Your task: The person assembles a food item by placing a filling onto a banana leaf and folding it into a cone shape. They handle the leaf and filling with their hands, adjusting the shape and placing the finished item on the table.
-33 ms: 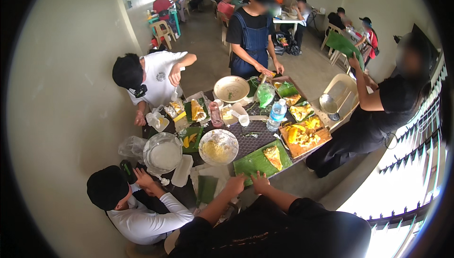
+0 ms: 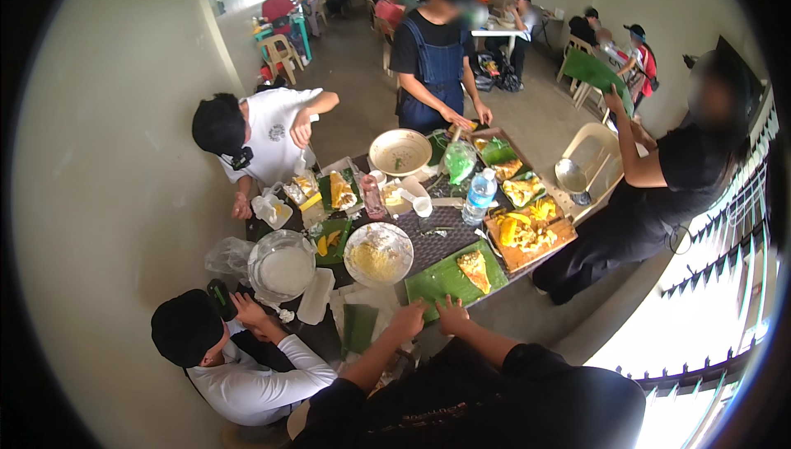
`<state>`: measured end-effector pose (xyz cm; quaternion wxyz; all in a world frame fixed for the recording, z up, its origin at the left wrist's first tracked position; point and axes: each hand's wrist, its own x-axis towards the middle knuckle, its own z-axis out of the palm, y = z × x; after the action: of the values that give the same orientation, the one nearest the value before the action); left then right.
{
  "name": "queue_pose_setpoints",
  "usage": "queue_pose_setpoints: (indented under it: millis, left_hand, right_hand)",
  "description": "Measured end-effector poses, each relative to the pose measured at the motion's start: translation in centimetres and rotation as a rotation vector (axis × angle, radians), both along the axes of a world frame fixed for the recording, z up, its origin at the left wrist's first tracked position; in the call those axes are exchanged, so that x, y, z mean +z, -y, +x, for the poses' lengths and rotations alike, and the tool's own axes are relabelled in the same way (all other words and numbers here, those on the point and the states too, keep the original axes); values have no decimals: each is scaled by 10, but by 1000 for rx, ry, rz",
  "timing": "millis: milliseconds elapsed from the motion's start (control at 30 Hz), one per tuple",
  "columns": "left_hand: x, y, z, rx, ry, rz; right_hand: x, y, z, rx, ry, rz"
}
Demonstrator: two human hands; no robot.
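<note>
At the near edge of the table lies a green banana leaf (image 2: 437,286). A browned, triangular folded wedge of food (image 2: 473,271) rests on its right part. My left hand (image 2: 409,319) has its fingers closed at the leaf's near left corner. Just to the right, my right hand (image 2: 451,315) grips the same near edge, thumb and forefinger apart on top; its other fingers are hidden. Neither hand touches the wedge. Left of the leaf stands a wide bowl with a yellowish, crumbly mixture (image 2: 378,254).
Right of the leaf sits a wooden tray (image 2: 563,235) heaped with yellow pieces, with a water bottle (image 2: 479,198) beside it. A clear basin (image 2: 282,266) stands at left. Co-workers surround the table; one at right holds up a banana leaf (image 2: 595,75).
The whole view has shifted very slightly. Both my hands stay at the near edge of the leaf, and the wedge lies in the same place on it.
</note>
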<state>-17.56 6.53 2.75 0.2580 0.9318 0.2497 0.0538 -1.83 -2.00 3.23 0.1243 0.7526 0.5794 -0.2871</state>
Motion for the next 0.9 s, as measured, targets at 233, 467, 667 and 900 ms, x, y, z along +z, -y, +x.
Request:
queue_pose_setpoints:
  millis: [233,467,667,900]
  left_hand:
    - [31,27,-22,301,152,-167]
    - [46,50,16,410,108,-153]
    - [45,45,69,557,146,-233]
    - [69,78,89,960,165,-413]
  right_hand:
    - [12,10,25,-132,-239,140]
    - [3,17,89,-177,-457,365]
    - [27,15,147,-86,-650,345]
    - [32,5,202,147,-769,422]
